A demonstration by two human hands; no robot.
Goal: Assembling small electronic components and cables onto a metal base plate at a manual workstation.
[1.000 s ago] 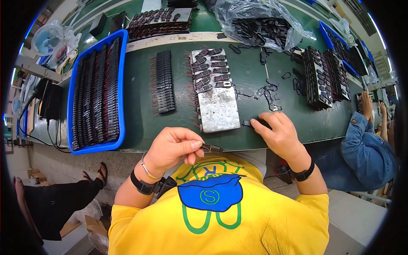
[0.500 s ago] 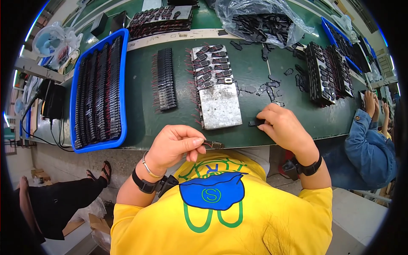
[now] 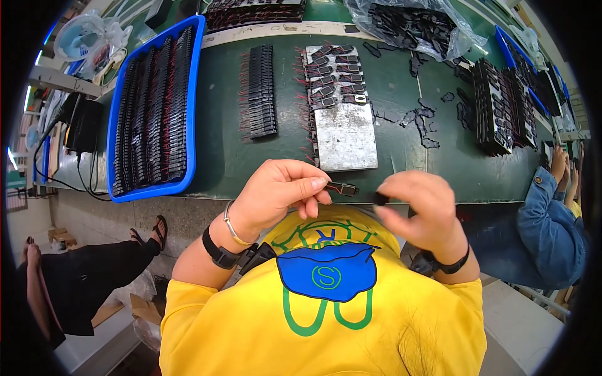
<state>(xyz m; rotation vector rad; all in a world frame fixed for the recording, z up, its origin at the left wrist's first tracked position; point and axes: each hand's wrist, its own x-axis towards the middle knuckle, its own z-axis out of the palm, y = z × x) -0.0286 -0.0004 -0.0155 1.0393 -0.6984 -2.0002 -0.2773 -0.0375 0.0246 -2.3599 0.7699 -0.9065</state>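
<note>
Between the thumb and forefinger of my left hand is a small black speaker-like module with thin red wires, its free end pointing right. My right hand, smeared by motion, pinches a small dark piece just right of that module; a gap separates them. Beyond my hands stands a grey metal block, with several similar black wired modules set on its far half. To its left, a long row of stacked black modules lies with red wires sticking out on the left.
A blue tray full of black modules stands at the left. Loose black frame-like scraps lie right of the block. Behind them is a clear plastic bag of black parts. Stacked loaded blocks and a co-worker's denim sleeve are at right.
My right hand has come nearer to my left hand with the dark piece, leaving the table's edge. The bench has shifted rightward and up in view. My left hand keeps its module.
</note>
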